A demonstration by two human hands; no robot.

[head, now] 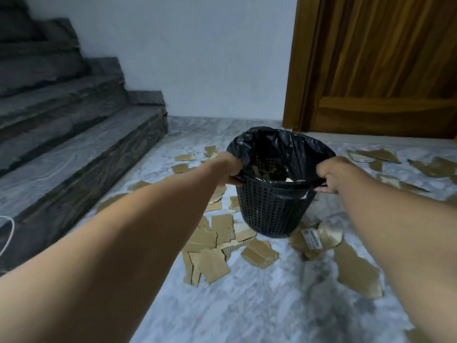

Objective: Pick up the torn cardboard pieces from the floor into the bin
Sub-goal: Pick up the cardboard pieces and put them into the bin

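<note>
A black mesh bin (273,209) lined with a black plastic bag stands on the marble floor at the centre. My left hand (228,169) grips its rim on the left side, and my right hand (330,175) grips the rim on the right. A few cardboard scraps (265,175) lie inside the bin. Several torn brown cardboard pieces (215,246) are scattered on the floor around the bin, one of them bearing a white label (311,238).
Dark stone stairs (74,125) rise on the left. A wooden door (378,65) fills the back right, with a pale wall between them. More cardboard pieces (378,155) lie to the right near the door. A white cord (8,233) hangs at the left edge.
</note>
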